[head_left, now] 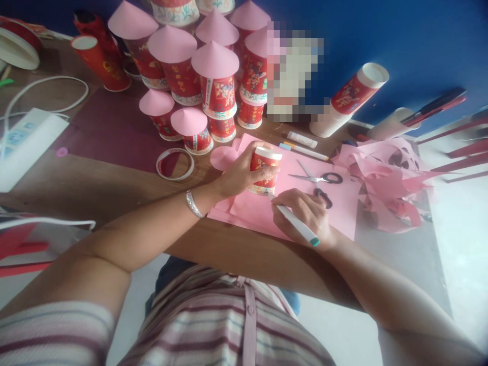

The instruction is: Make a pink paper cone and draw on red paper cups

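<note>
My left hand [242, 173] grips a small red paper cup [263, 165] with a white rim and a patterned white band at its lower end. A white marker pen [295, 222] with a green end is held in my right hand [305, 216], its tip at the cup's lower band. Whether the tip touches the band I cannot tell. Both hands are over pink paper sheets [251, 216]. Just right of the cup lie open scissors [314, 179] with dark handles. A pink paper cone [224, 157] rests by my left hand.
Several red cups topped with pink cones [215, 61] stand stacked at the back. A tape roll [175, 163] lies left of my hand. Pink scraps [392, 178] pile up on the right, near a leaning stack of cups [353, 96]. A white power strip [32, 145] sits far left.
</note>
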`<control>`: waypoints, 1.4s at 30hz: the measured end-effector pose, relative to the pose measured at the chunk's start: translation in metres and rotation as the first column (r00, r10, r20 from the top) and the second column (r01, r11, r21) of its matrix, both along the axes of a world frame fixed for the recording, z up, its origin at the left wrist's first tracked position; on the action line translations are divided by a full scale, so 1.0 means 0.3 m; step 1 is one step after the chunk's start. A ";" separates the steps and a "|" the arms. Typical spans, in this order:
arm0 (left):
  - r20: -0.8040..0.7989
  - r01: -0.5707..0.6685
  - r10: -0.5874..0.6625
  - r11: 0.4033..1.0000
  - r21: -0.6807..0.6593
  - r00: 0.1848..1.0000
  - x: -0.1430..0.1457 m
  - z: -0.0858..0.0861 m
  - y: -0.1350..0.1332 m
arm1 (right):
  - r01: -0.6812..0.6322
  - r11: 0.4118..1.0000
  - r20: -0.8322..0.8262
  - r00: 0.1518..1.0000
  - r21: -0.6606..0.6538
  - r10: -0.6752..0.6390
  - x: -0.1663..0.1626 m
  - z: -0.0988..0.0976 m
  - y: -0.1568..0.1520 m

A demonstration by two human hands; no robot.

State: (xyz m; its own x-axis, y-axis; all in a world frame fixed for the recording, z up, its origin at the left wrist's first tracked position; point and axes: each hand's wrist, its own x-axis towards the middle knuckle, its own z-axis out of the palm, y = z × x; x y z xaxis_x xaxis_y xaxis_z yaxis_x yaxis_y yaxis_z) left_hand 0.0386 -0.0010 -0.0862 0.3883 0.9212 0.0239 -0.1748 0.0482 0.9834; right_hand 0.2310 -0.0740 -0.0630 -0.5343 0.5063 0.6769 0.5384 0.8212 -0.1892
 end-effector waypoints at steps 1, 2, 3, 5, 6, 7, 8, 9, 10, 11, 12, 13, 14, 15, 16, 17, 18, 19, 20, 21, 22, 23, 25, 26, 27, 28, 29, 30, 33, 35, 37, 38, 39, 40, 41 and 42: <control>0.002 0.000 0.000 1.000 -0.002 1.000 0.001 0.002 -0.001 | 0.000 1.000 0.001 1.000 0.009 0.000 0.000 0.001 0.000; 0.002 -0.001 0.001 1.000 -0.003 1.000 0.001 0.005 -0.002 | 0.000 1.000 0.004 1.000 0.014 0.000 0.000 0.003 0.001; 0.001 -0.002 0.002 1.000 -0.006 1.000 0.002 0.008 -0.003 | -0.001 1.000 0.006 1.000 0.014 0.001 -0.001 0.004 0.001; 0.000 -0.004 0.004 1.000 -0.010 1.000 0.003 0.013 -0.005 | 0.002 1.000 0.008 1.000 0.013 -0.002 -0.001 0.005 0.000; -0.003 -0.005 0.005 1.000 -0.011 1.000 0.003 0.015 -0.006 | 0.005 1.000 0.008 1.000 0.013 -0.005 -0.001 0.005 0.000; -0.007 -0.005 0.005 1.000 -0.012 1.000 0.003 0.016 -0.006 | 0.008 1.000 0.010 1.000 0.016 -0.008 -0.001 0.004 0.000; -0.012 -0.006 0.006 1.000 -0.011 1.000 0.003 0.017 -0.006 | 0.012 1.000 0.010 1.000 0.021 -0.012 -0.001 0.002 0.000; -0.018 -0.008 0.007 1.000 -0.008 1.000 0.002 0.016 -0.006 | 0.015 1.000 0.011 1.000 0.024 -0.015 0.000 0.001 0.000; -0.022 -0.008 0.008 1.000 -0.004 1.000 0.001 0.015 -0.005 | 0.018 1.000 0.012 1.000 0.026 -0.018 0.000 0.000 -0.001; -0.021 -0.006 0.006 1.000 -0.001 1.000 0.001 0.014 -0.004 | 0.019 0.999 0.008 1.000 0.027 -0.019 0.001 -0.001 -0.001; -0.016 -0.002 0.002 1.000 0.002 1.000 0.000 0.011 -0.003 | 0.016 1.000 0.003 1.000 0.026 -0.016 0.002 -0.001 -0.002; -0.011 0.001 -0.001 1.000 0.007 1.000 0.000 0.009 -0.002 | 0.010 1.000 -0.007 1.000 0.025 -0.010 0.002 0.000 -0.002; -0.008 0.002 -0.002 1.000 0.015 1.000 -0.001 0.006 -0.001 | 0.003 1.000 -0.015 1.000 0.024 -0.002 0.003 0.002 -0.003; -0.006 0.002 -0.002 1.000 0.024 1.000 -0.001 0.004 0.000 | -0.006 1.000 -0.019 1.000 0.021 0.006 0.003 0.004 -0.004; -0.008 0.001 0.000 0.999 0.032 1.000 -0.001 0.002 0.000 | -0.014 1.000 -0.020 1.000 0.017 0.014 0.003 0.006 -0.005; -0.013 -0.003 0.003 0.999 0.038 1.000 -0.001 0.002 0.001 | -0.023 1.000 -0.017 1.000 0.010 0.023 0.002 0.007 -0.005; -0.016 -0.007 0.008 0.999 0.041 1.000 -0.001 0.001 0.001 | -0.033 0.999 -0.011 0.999 0.007 0.033 0.002 0.009 -0.006; -0.016 -0.009 0.010 0.999 0.041 1.000 -0.001 0.002 0.000 | -0.043 0.999 -0.007 0.999 0.008 0.043 0.001 0.009 -0.006; -0.013 -0.009 0.009 0.999 0.036 1.000 0.000 0.002 0.000 | -0.054 0.999 -0.004 0.999 0.009 0.054 0.001 0.009 -0.006; -0.008 -0.006 0.006 1.000 0.029 1.000 0.000 0.003 -0.001 | -0.061 0.998 -0.005 0.998 0.012 0.061 0.001 0.008 -0.006; -0.003 -0.004 0.004 1.000 0.025 1.000 0.001 0.004 -0.002 | -0.066 0.998 -0.006 0.998 0.014 0.066 0.000 0.006 -0.006; 0.000 -0.003 0.003 1.000 0.021 1.000 0.001 0.005 -0.002 | -0.065 0.998 -0.007 0.998 0.013 0.065 0.000 0.004 -0.005; -0.002 -0.002 0.002 1.000 0.015 1.000 0.001 0.005 -0.003 | -0.058 0.998 -0.006 0.998 0.003 0.058 0.000 0.001 -0.003; -0.006 -0.004 0.004 1.000 0.015 1.000 0.001 0.005 -0.003 | -0.055 0.998 -0.003 0.998 -0.002 0.055 0.000 0.000 -0.003; -0.010 -0.005 0.005 1.000 0.014 1.000 0.000 0.005 -0.003 | -0.054 0.999 0.000 0.999 -0.007 0.054 0.000 0.000 -0.002; -0.013 -0.005 0.005 1.000 0.013 1.000 0.000 0.005 -0.003 | -0.054 0.999 0.003 0.999 -0.008 0.054 0.000 0.000 -0.002; -0.015 -0.004 0.005 1.000 0.013 1.000 0.000 0.004 -0.003 | -0.054 0.999 0.005 0.999 -0.007 0.054 0.000 0.000 -0.001; -0.014 -0.005 0.005 1.000 0.014 1.000 0.000 0.004 -0.003 | -0.055 0.998 0.007 0.998 -0.005 0.055 0.000 0.001 -0.001; -0.006 -0.006 0.006 1.000 0.019 1.000 0.002 0.004 -0.002 | -0.055 0.998 0.009 0.998 -0.007 0.055 -0.001 0.004 0.000; -0.003 -0.008 0.008 1.000 0.026 1.000 0.003 0.005 -0.001 | -0.054 0.999 0.011 0.998 -0.007 0.054 -0.003 0.004 0.001; -0.006 -0.012 0.012 1.000 0.028 1.000 0.005 0.007 -0.001 | -0.051 0.999 0.012 0.999 0.004 0.051 -0.004 0.001 0.002; -0.008 -0.013 0.013 1.000 0.025 1.000 0.005 0.007 -0.001 | -0.049 0.999 0.012 0.999 0.008 0.049 -0.004 -0.001 0.003; -0.011 -0.012 0.013 1.000 0.021 1.000 0.006 0.008 -0.001 | -0.048 0.999 0.013 0.999 0.009 0.047 -0.004 -0.003 0.003; -0.014 -0.011 0.011 1.000 0.016 1.000 0.006 0.008 -0.001 | -0.050 0.999 0.013 0.999 0.009 0.049 -0.004 -0.006 0.004; -0.017 -0.008 0.009 1.000 0.014 1.000 0.006 0.009 -0.002 | -0.053 0.999 0.013 0.999 0.008 0.053 -0.003 -0.008 0.004; -0.021 -0.009 0.009 1.000 0.014 1.000 0.006 0.009 -0.002 | -0.055 0.998 0.012 0.998 0.007 0.055 -0.003 -0.009 0.005</control>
State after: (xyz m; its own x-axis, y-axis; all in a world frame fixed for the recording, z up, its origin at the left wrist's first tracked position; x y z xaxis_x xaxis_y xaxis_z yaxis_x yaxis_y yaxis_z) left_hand 0.0403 -0.0016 -0.0833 0.3806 0.9243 0.0284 -0.1545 0.0333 0.9874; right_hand 0.2302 -0.0726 -0.0656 -0.5693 0.4713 0.6736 0.4947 0.8508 -0.1771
